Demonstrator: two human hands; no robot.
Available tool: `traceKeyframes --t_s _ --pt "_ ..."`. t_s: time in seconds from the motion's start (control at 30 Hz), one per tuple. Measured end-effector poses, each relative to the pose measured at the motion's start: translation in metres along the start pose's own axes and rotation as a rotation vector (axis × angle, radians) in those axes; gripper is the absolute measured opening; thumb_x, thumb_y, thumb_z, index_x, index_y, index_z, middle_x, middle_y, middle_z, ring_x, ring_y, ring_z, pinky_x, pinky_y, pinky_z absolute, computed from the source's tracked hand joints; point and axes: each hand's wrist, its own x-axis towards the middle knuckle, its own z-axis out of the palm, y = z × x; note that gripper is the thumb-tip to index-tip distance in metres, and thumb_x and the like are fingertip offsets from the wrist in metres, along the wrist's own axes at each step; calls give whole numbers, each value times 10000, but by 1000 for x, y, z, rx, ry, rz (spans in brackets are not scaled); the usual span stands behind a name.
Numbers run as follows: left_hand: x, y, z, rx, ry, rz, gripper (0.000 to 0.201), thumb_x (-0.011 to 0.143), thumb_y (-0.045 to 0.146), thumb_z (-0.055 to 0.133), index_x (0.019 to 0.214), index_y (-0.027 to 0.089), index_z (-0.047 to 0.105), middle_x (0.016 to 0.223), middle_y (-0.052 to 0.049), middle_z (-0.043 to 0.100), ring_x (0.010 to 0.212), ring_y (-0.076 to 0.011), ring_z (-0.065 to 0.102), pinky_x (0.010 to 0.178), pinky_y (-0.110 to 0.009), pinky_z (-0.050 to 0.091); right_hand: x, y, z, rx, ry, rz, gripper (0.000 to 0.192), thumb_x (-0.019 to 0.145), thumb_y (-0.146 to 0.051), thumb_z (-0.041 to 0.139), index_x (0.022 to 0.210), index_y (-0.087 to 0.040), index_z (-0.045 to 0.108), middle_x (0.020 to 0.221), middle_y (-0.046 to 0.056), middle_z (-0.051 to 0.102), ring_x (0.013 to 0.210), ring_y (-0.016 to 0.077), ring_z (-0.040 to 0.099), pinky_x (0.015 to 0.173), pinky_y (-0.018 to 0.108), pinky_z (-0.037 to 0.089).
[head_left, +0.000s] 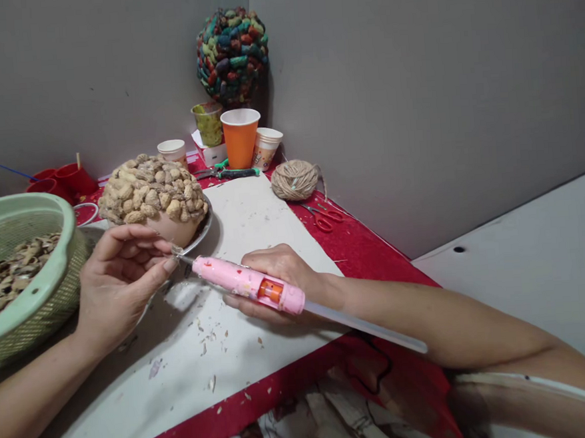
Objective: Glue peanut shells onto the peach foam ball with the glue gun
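Observation:
My right hand [281,273] grips a pink glue gun [247,285] with a clear glue stick [370,327] out its back. Its metal tip points left at my left hand [119,281]. The left fingers are pinched together at the tip, seemingly around a small shell piece that I cannot make out. Just behind the left hand sits a round pot covered with peanut shells [153,195] on a metal plate [204,230].
A green basket of peanut shells [20,265] stands at the left. Pale cardboard [252,215] covers the red cloth, strewn with shell crumbs. At the back are a twine ball [296,179], red scissors [325,217], an orange cup [240,137], paper cups, and a painted shell ball [232,55].

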Motion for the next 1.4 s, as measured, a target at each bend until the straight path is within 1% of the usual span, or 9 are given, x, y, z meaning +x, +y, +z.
traceKeyframes --t_s 0.17,0.3,0.43,0.63,0.87,1.1,1.23,1.33,1.4 --pt "0 -1 0 -9 1 5 347 740 43 847 1009 198 693 866 27 790 803 -73 753 780 -127 623 -1 0 0 -20 -8 -5 385 947 -345 625 634 -184 471 545 -53 451 466 68 409 466 211 320" --pt "0 1 1 0 12 11 351 738 28 840 1009 197 694 854 33 791 786 -61 752 778 -106 611 -2 1 0 -35 -31 18 388 946 -353 626 631 -185 474 548 -46 468 470 72 407 469 222 315" --pt "0 1 0 5 26 3 346 735 50 857 1003 200 697 860 28 791 792 -67 751 784 -116 614 -2 1 0 -71 -55 29 384 955 -359 598 634 -193 470 553 -38 474 481 85 417 483 238 322" --pt "2 -2 -2 -43 30 -48 348 725 106 892 1002 217 712 863 23 781 796 -78 741 780 -131 620 -1 0 -1 -71 -19 -1 380 964 -319 603 636 -195 454 555 -40 468 487 83 401 483 237 301" --pt "3 0 -1 -103 53 -116 378 673 175 944 974 234 722 831 16 775 774 -94 732 764 -157 630 -1 1 -1 -74 -48 64 398 954 -347 606 625 -186 451 555 -41 463 485 69 372 493 227 294" --pt "2 0 -2 -119 37 -137 402 666 185 951 987 237 716 826 14 763 784 -96 724 784 -162 619 0 -2 -3 23 -55 122 400 948 -354 613 627 -194 435 559 -56 424 477 66 371 487 220 302" --pt "3 6 -1 -132 63 -136 404 652 199 964 969 226 715 803 17 763 761 -92 719 751 -151 613 2 -1 -8 85 -7 201 428 926 -353 658 619 -200 402 557 -70 387 456 56 337 459 222 279" --pt "5 16 -1 -122 107 -96 422 635 185 971 968 224 714 811 23 765 756 -81 718 728 -125 600 5 2 -11 98 87 202 399 917 -289 657 637 -208 385 570 -69 375 478 66 349 477 235 307" --pt "5 23 -3 -110 138 -45 436 634 182 968 980 229 706 820 26 765 765 -85 718 745 -136 606 7 5 -13 108 160 198 389 919 -269 643 645 -215 372 583 -62 374 500 79 359 498 251 335"
